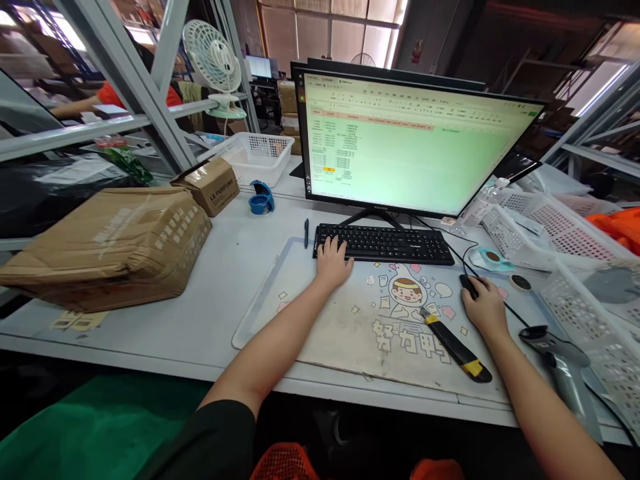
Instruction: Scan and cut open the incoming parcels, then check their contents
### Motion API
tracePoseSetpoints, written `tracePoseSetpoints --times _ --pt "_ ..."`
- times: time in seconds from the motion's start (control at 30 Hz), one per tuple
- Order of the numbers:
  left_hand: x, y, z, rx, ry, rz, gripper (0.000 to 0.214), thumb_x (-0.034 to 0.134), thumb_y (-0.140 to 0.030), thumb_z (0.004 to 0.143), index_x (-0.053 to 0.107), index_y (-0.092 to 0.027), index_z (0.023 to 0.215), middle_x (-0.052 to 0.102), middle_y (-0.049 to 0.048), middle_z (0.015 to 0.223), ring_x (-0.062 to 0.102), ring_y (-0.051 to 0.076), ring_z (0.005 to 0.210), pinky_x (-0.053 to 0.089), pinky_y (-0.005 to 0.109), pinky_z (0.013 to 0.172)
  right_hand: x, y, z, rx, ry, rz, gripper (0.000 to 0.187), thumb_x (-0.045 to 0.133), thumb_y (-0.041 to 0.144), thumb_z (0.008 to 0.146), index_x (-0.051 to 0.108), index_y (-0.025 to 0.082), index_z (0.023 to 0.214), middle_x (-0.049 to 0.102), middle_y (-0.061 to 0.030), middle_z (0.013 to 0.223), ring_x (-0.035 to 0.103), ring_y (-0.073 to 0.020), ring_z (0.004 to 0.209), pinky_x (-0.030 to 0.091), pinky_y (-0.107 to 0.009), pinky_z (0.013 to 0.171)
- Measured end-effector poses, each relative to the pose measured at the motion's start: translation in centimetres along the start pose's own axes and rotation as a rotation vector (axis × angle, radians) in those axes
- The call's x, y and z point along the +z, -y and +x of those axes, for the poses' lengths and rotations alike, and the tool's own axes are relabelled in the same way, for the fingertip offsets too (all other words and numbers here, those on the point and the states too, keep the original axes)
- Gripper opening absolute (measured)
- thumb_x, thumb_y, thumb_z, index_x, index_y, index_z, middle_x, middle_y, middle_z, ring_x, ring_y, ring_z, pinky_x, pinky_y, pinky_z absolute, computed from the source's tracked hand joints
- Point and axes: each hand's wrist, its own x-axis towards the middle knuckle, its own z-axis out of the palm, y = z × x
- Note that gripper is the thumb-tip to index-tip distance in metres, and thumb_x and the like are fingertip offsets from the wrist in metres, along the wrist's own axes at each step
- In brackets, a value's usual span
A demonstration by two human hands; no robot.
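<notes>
My left hand (333, 262) rests with its fingers spread on the left end of a black keyboard (395, 244). On the right, my right hand (484, 307) is wrapped over a black computer mouse (469, 287). Both hands lie on a desk mat (330, 327) with a cartoon print. Between my forearms is a black and yellow utility knife (455, 343). Behind the keyboard stands a monitor (400, 147) showing a spreadsheet. A dark pen (307, 233) lies just left of the keyboard, and a barcode scanner (563, 367) is beside my right forearm.
A large taped carton (110, 247) and a smaller box (210, 187) occupy the left side. Farther back are a blue tape dispenser (261, 199), a white basket (265, 160) and a fan (213, 57). White baskets (590, 313) and a bottle (483, 200) line the right.
</notes>
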Motion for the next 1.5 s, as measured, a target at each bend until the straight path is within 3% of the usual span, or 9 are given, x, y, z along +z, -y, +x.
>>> tracePoseSetpoints --times 0.63,1.17,1.5 --pt "-0.5 -0.1 -0.1 -0.002 0.028 -0.022 0.065 0.047 -0.045 0.105 0.048 -0.016 0.163 0.035 0.0144 0.176 0.026 0.037 0.166 0.023 0.060 0.136 -0.1 0.1 0.1 -0.026 0.005 -0.008 0.058 0.055 0.044 0.091 0.077 0.006 0.130 0.067 -0.0266 0.135 0.064 -0.0404 0.127 0.051 -0.061 0.116" --pt "-0.8 -1.1 -0.9 -0.009 0.006 0.009 0.060 0.051 -0.046 0.103 0.055 -0.017 0.156 0.032 0.0186 0.176 0.034 0.041 0.161 0.032 0.061 0.131 0.0 0.1 0.2 -0.031 0.011 -0.013 0.056 0.054 0.042 0.093 0.076 0.007 0.130 0.068 -0.0262 0.134 0.063 -0.0392 0.129 0.050 -0.060 0.117" --pt "-0.6 -1.0 -0.8 0.012 -0.010 0.007 0.063 0.051 -0.046 0.103 0.053 -0.017 0.158 0.030 0.0180 0.177 0.020 0.042 0.166 0.030 0.062 0.132 -0.9 1.0 0.1 0.006 -0.002 0.009 0.056 0.056 0.041 0.093 0.075 0.008 0.133 0.065 -0.0248 0.139 0.062 -0.0378 0.131 0.049 -0.057 0.118"
